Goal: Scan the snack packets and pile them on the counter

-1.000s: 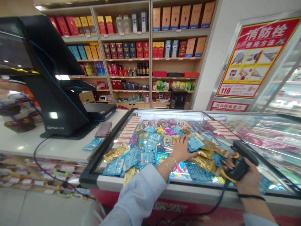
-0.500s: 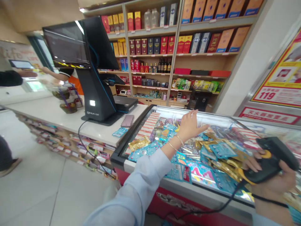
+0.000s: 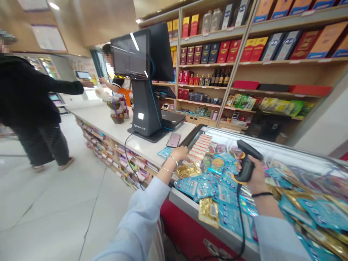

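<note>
Shop counter (image 3: 108, 125), left hand (image 3: 179, 153) grip unclear beside packets (image 3: 206, 181), right hand (image 3: 254, 174) grip holding scanner (image 3: 246, 163)

Black scanner (image 3: 246, 165); apparently blue packets (image 3: 206, 183)

The left hand (image 3: 179, 154) rests at the near edge of the tabletop (image 3: 108, 123), just beside a phone (image 3: 173, 140) lying in front of the till screen (image 3: 145, 79). To the right, the right hand (image 3: 254, 174) holds a scanner (image 3: 246, 161) above packets (image 3: 214, 181) heaped on the freezer lid (image 3: 272, 148). Shelves (image 3: 244, 65) stand behind, and two people (image 3: 29, 98) stand far left
</note>
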The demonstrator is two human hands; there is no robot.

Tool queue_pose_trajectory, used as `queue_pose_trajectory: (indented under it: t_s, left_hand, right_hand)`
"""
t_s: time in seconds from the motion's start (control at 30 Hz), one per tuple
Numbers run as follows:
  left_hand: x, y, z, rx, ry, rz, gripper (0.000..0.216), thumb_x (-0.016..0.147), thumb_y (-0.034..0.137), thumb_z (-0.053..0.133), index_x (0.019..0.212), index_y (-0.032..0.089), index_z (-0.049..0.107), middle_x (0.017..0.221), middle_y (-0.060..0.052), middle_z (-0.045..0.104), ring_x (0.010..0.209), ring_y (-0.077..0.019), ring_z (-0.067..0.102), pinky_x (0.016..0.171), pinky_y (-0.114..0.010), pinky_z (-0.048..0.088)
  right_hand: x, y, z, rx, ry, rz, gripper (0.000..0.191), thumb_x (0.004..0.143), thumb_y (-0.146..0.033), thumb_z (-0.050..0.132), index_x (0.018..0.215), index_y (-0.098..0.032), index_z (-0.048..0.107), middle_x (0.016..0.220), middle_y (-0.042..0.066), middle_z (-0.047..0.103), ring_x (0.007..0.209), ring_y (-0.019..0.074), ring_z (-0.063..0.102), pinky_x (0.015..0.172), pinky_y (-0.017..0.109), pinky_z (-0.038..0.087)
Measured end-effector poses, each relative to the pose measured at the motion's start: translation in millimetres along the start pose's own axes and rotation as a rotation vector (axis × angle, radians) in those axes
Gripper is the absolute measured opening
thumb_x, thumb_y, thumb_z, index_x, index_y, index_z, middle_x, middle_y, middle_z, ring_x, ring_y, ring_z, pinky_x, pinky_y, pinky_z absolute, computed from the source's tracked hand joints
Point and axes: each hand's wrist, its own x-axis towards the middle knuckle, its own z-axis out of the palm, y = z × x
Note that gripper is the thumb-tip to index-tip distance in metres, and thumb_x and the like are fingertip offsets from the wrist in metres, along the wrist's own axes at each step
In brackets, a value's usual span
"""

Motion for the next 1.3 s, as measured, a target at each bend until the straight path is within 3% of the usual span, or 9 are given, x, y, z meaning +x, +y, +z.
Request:
queue_pose_trajectory:
  t_s: [0.07,0.17,0.33,0.47,0.63,0.73,0.83,1.1,1.3]
  left_hand:
    - [1.6,-7.2,9.7,0.117,-0.123,-0.022,0.075,0.061,0.045,0.084,0.124,0.011,0.060,0.135,-0.024,0.056,0.121,-0.0344,0.059,0.095,-0.037,0.050]
    - [10.5,-8.2,24.2,0.202,-0.202,0.022,0.070,0.052,0.042,0.089,0.111,0.010,0.069,0.129,-0.025,0.061,0.123,-0.0357,0.056,0.097,-0.038,0.050]
    - [38.1,-7.5,32.6,0.102,-0.265,0.072,0.046,0.046,0.031,0.091,0.086,0.014,0.076,0.096,-0.014,0.075,0.095,-0.0294,0.069,0.087,-0.034,0.054]
    - [62.9,-5.4,31.4,-0.185,-0.045,0.137,0.038,0.044,0.017,0.088,0.079,0.016,0.075,0.083,-0.007,0.075,0.078,-0.0240,0.070,0.076,-0.030,0.055]
    - [85.0,4.8,42.4,-0.421,0.279,0.218,0.031,0.079,0.023,0.064,0.109,0.017,0.068,0.106,-0.006,0.073,0.094,-0.0181,0.066,0.086,-0.027,0.051]
    - [92.2,9.4,51.5,-0.758,0.528,0.271,0.028,0.081,0.020,0.061,0.108,0.016,0.066,0.103,-0.005,0.073,0.093,-0.0169,0.066,0.085,-0.027,0.051]
    - [92.6,9.6,53.6,-0.932,0.678,0.277,0.028,0.082,0.020,0.060,0.110,0.017,0.065,0.106,-0.004,0.072,0.096,-0.0156,0.065,0.089,-0.028,0.050]
    - [84.0,8.1,45.9,-0.971,0.756,0.299,0.033,0.082,0.019,0.061,0.114,0.018,0.065,0.112,-0.005,0.071,0.097,-0.0161,0.064,0.093,-0.029,0.049]
    - [86.3,8.3,47.0,-0.977,0.709,0.316,0.034,0.081,0.022,0.062,0.115,0.017,0.065,0.109,-0.005,0.072,0.094,-0.0161,0.065,0.092,-0.030,0.049]
  right_hand:
    - [8.8,20.3,7.1,-0.065,-0.021,0.074,0.033,0.064,-0.046,0.072,0.082,-0.019,0.063,0.062,-0.001,0.061,0.040,0.0112,0.050,0.035,0.024,0.040]
    - [11.9,41.7,9.7,-0.162,-0.037,0.135,0.033,0.065,-0.046,0.075,0.082,-0.019,0.064,0.051,-0.001,0.058,0.038,0.0140,0.051,0.035,0.025,0.041]
    - [6.1,48.1,5.1,-0.166,-0.035,0.161,0.035,0.068,-0.050,0.073,0.078,-0.018,0.063,0.046,0.000,0.058,0.036,0.0141,0.051,0.036,0.024,0.041]
    - [1.5,40.1,4.5,-0.134,-0.018,0.129,0.035,0.069,-0.049,0.073,0.081,-0.018,0.063,0.046,0.000,0.059,0.036,0.0141,0.051,0.036,0.024,0.041]
    - [-3.4,30.0,8.8,-0.165,-0.019,0.062,0.032,0.072,-0.048,0.072,0.077,-0.018,0.064,0.047,0.001,0.061,0.036,0.0139,0.051,0.036,0.024,0.042]
    - [-5.3,26.8,12.7,-0.192,-0.028,0.019,0.031,0.072,-0.049,0.071,0.073,-0.018,0.065,0.047,0.001,0.060,0.035,0.0137,0.050,0.035,0.025,0.042]
    - [-6.3,26.2,16.0,-0.250,-0.059,-0.005,0.032,0.073,-0.050,0.070,0.068,-0.018,0.065,0.043,0.002,0.058,0.033,0.0133,0.049,0.034,0.024,0.040]
    - [-2.3,36.6,10.4,-0.303,-0.100,-0.002,0.031,0.073,-0.049,0.067,0.069,-0.019,0.064,0.043,0.001,0.058,0.032,0.0138,0.049,0.033,0.024,0.041]
    - [-5.6,33.1,13.5,-0.275,-0.136,0.004,0.027,0.074,-0.045,0.066,0.068,-0.019,0.063,0.045,0.001,0.059,0.033,0.0128,0.050,0.033,0.023,0.041]
